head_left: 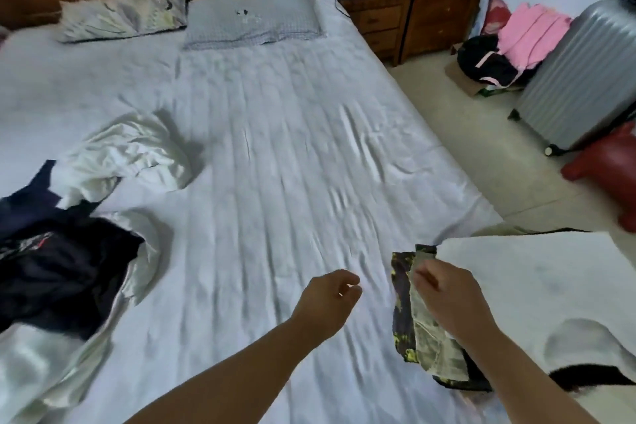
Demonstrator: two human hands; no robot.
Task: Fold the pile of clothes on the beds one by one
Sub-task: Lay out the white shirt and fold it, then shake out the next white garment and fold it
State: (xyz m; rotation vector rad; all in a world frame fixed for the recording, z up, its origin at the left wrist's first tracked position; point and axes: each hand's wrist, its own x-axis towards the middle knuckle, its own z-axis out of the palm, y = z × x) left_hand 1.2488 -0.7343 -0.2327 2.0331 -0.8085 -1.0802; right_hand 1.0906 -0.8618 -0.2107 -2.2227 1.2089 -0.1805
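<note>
Patterned garment (406, 313) lies lengthwise toward viewer, r. hand (447, 299) pinching it; l. hand (330, 296) loosely curled, empty.

I see a wide bed covered by a wrinkled pale blue sheet (275, 155), filling most of my view. At its far end two pillows lie side by side: a floral-patterned one (124, 15) on the left and a blue checked one (253, 22) to its right. On the left, a crumpled white garment (137, 151) lies just beyond a heap of dark navy and black clothes (58, 272), which sits among more rumpled white cloth (38, 368) at the near left. At the near right, a folded dark garment with yellow-green print (402, 313) lies on the sheet beside a flat white garment (537, 286).
</note>
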